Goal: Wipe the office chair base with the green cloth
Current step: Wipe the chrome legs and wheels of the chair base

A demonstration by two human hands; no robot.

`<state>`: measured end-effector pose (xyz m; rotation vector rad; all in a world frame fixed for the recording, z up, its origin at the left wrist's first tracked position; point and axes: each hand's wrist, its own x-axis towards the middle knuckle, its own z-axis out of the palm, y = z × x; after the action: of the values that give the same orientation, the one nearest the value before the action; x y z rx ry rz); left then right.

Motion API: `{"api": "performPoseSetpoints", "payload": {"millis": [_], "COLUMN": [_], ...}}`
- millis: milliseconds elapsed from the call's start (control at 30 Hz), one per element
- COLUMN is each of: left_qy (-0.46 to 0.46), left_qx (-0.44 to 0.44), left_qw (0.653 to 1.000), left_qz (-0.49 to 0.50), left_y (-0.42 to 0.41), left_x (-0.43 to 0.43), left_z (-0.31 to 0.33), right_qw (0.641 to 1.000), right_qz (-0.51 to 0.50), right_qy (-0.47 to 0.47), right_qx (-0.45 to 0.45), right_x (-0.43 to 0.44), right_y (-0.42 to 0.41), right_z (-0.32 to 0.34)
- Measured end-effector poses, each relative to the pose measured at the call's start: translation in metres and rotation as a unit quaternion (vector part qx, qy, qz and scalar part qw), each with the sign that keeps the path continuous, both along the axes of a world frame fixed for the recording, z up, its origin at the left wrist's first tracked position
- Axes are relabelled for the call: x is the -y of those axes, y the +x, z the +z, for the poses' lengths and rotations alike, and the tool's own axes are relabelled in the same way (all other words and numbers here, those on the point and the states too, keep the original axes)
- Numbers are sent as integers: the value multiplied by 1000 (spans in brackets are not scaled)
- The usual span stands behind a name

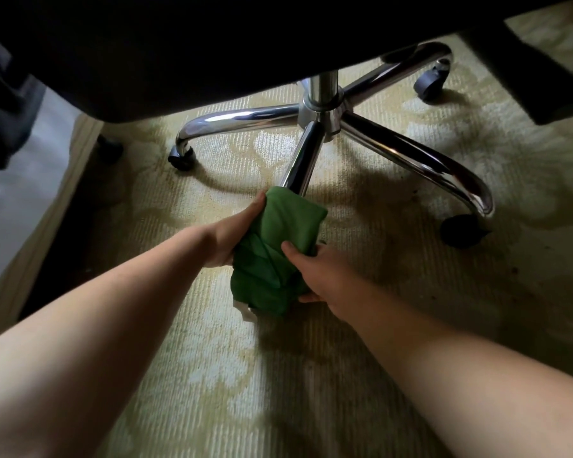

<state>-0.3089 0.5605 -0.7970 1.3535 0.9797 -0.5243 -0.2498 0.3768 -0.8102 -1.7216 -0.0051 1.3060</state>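
Gripping green cloth [280, 239] over chair base [320, 110]: left hand [234, 234], right hand [321, 279].

**No readable text in view**

I can't make out any writing, brand, number or sign on my feed. A small white tag [243, 309] sticks out beneath the green cloth [272, 259], but it is too small and blurred to read.
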Motion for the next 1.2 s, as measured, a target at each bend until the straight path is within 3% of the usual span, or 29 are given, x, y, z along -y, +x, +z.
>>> {"api": "performPoseSetpoints", "payload": {"millis": [367,733,900,1200], "left_qy": [33,115,210,429], "left_qx": [-18,-31,-12,-62], "left_qw": [998,989,971,901], "left_qz": [40,85,112,21], "left_y": [5,54,93,127], "left_x": [8,14,25,27], "left_z": [2,18,24,17], "right_qw": [998,990,982,980], "right_qz": [45,-72,-103,-116], "right_qy": [-35,16,57,65], "right_qx": [20,121,149,147], "right_x": [-1,1,2,16], "right_y": [-16,16,26,37], "right_z": [3,9,11,4]}}
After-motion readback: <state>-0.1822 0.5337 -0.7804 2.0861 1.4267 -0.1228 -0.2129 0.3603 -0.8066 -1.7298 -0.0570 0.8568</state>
